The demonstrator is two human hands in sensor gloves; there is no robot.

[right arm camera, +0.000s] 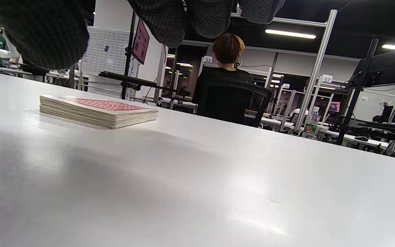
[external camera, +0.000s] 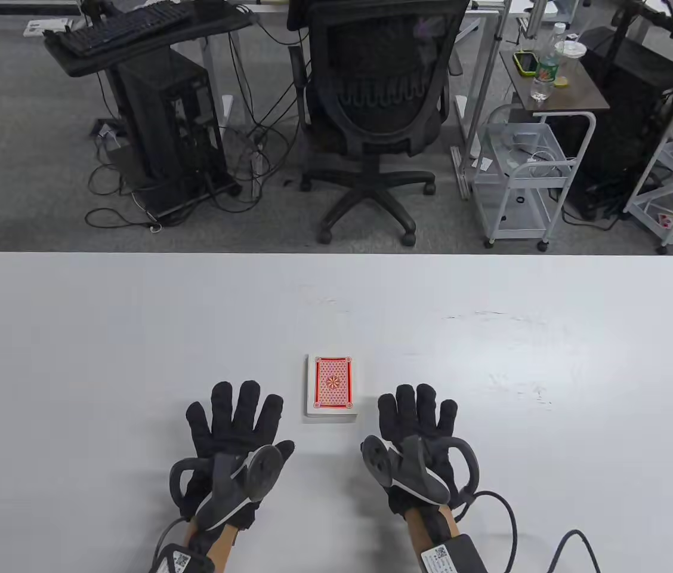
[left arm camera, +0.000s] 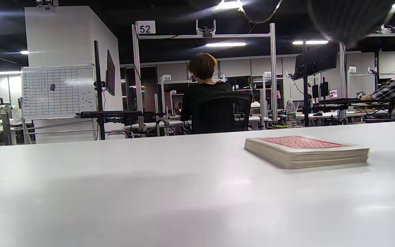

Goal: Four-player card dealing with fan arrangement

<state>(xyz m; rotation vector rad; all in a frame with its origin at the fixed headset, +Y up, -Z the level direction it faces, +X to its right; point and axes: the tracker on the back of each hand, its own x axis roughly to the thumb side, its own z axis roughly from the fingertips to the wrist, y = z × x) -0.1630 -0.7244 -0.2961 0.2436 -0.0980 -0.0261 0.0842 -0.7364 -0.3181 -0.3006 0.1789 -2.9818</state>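
deck [external camera: 331,388]: squared, face down, sits between both hands
hands: left hand [external camera: 235,427], right hand [external camera: 417,427] flat on bench [external camera: 74,358], holding nothing
tip: probably grab the long edges so it stays neat

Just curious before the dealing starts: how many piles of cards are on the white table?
1: a squared, face-down stack of red-backed playing cards lies between the black-gloved left hand and right hand, untouched.
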